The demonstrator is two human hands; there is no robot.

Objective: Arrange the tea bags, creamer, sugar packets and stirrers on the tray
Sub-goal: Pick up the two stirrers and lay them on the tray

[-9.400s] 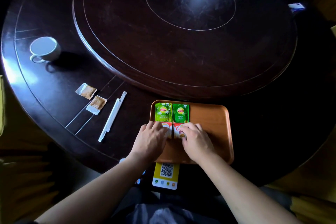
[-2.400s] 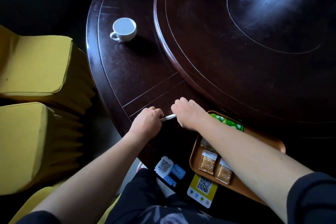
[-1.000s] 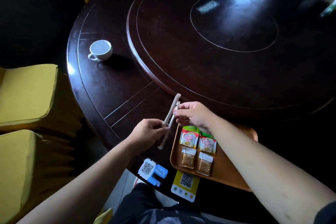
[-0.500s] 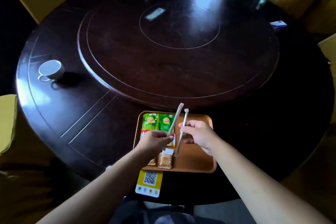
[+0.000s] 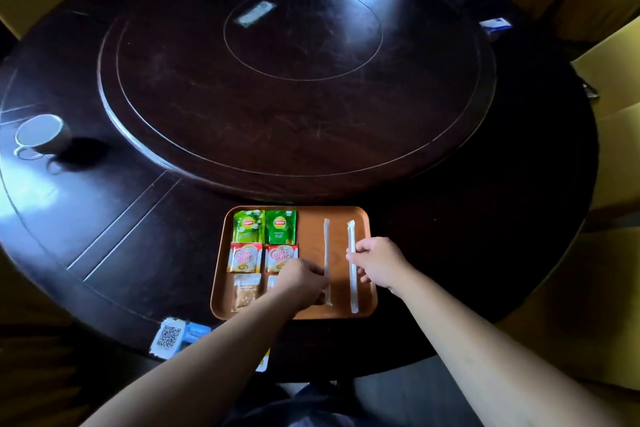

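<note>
Orange tray (image 5: 308,314) sits at the near edge of the dark round table (image 5: 450,218). Left half holds 2 green tea bags (image 5: 265,226) at the far end, 2 creamer sachets (image 5: 262,256) in the middle, 2 sugar packets (image 5: 246,294) nearest, the right one mostly hidden by the left hand (image 5: 303,282). 2 paper-wrapped stirrers lie lengthwise on the right half, parallel, slightly apart. Left hand is pinched on the left stirrer (image 5: 326,253) low down near its near end; right hand (image 5: 379,262) pinches the right stirrer (image 5: 352,253) around mid-length, fingers closed on it. Both stirrers look flat on the tray, or nearly so. Judgement: stirrers are very light, thin, a bit bendy, wrapper slick; a fingertip pinch at mid-length controls angle best. Sachets are light, soft, slide easily on the smooth tray, so they're easy to knock. White cup (image 5: 41,133) sits far left, unused.
</note>
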